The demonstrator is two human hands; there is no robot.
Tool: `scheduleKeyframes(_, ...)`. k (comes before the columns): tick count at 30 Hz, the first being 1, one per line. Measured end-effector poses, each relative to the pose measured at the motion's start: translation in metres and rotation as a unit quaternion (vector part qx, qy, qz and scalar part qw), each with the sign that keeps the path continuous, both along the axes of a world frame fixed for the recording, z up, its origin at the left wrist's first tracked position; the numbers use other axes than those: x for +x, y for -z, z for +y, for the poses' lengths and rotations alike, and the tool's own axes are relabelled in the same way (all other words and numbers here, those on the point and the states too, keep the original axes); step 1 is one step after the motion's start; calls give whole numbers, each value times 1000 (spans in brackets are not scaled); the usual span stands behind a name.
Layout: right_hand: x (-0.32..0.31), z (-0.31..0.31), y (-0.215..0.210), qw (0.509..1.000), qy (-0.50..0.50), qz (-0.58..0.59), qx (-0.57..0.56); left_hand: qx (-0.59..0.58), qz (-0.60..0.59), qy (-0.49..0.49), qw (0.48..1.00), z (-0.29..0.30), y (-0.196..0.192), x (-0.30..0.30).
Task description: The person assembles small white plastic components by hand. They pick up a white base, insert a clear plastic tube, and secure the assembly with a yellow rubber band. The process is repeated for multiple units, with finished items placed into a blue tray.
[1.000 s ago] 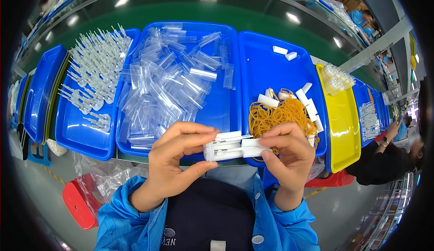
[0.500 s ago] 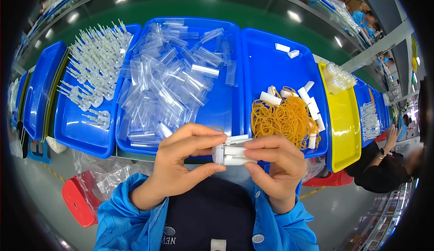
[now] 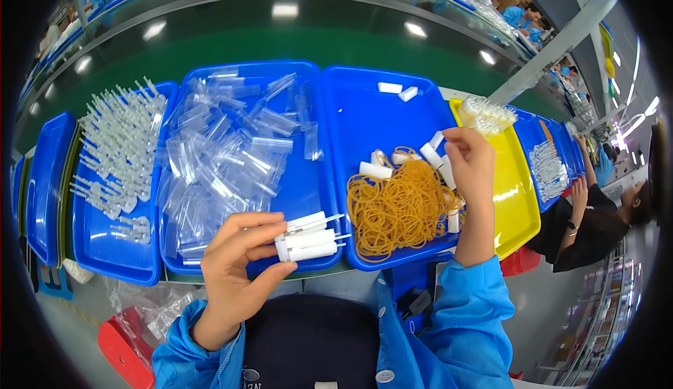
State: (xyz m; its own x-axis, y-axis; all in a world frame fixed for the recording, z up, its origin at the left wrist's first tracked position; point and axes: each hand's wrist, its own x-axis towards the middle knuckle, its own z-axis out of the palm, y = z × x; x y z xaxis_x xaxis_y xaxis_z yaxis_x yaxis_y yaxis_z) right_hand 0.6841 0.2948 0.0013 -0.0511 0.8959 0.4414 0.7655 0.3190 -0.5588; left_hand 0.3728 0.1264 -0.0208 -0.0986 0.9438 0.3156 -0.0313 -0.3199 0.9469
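My left hand grips a clear plastic base with several prongs at its rim, between the thumb and fingers. White tubes are on its prongs, and thin prong tips stick out toward the right. My right hand is over the right blue tray, fingers curled together beside loose white tubes. What lies between those fingertips is hidden. Below them is a heap of amber rubber bands, with more white tubes around it.
A blue tray holds clear plastic sleeves. Left of it, another blue tray carries pronged bases. A yellow tray stands at right. Red stools are below; a person in black works farther right.
My right hand has left the pronged base and moved right and away, over the tubes and rubber bands. My left hand keeps the base, now lower and farther left. The view has shifted.
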Motion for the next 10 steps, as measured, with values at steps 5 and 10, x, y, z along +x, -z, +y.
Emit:
scheduleKeyframes(5,3,6,13,972,50,-214,-82,13,-57,13,998,2,6,-1)
scheduleKeyframes(10,3,9,18,991,47,-87,-85,24,-89,21,996,0,7,-4)
